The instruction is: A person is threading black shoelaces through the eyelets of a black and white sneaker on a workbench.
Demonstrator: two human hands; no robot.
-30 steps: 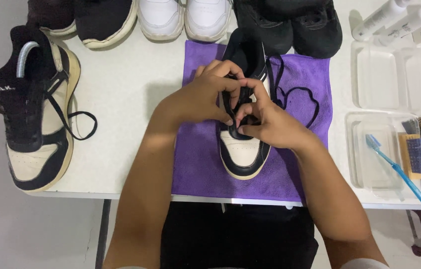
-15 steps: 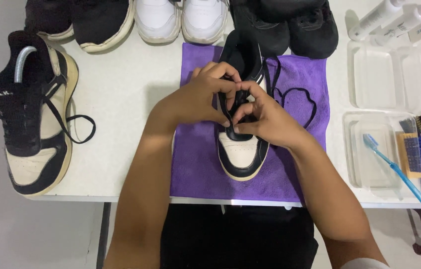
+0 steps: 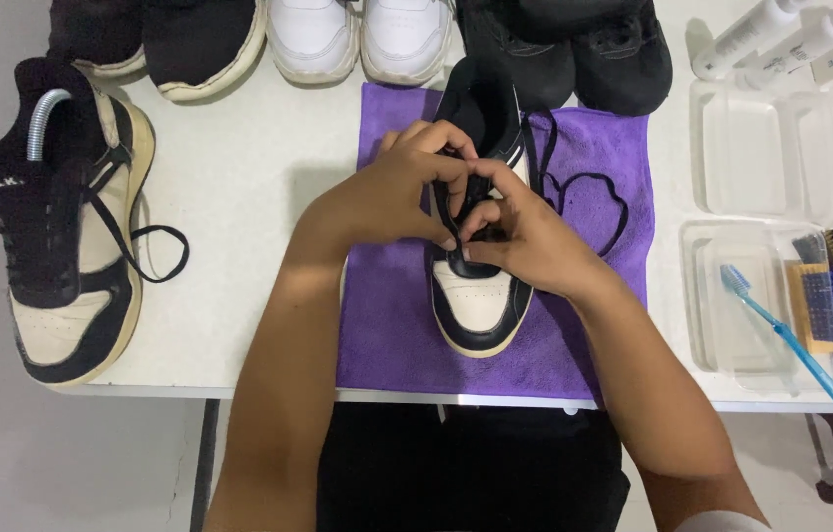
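Head view: cream-and-black sneaker [image 3: 476, 296] lies toe toward person on purple cloth [image 3: 387, 325], at table [image 3: 239, 197] middle. Left hand [image 3: 387, 197] and right hand [image 3: 525, 236] meet over lace area, fingers narrow, pinching black lace [image 3: 584, 197]; loose loop trails right over cloth. Against a second ago: hands hardly moved, same spot, grip same; lacing work continues near lower eyelets, judging by finger position. Matching sneaker [image 3: 62, 236] at left. Blue toothbrush [image 3: 791, 345] and brush [image 3: 825, 305] on tray [image 3: 702, 296] at right, untouched.

Bare forearms; a white sleeve edge [image 3: 722, 520] on the right arm.
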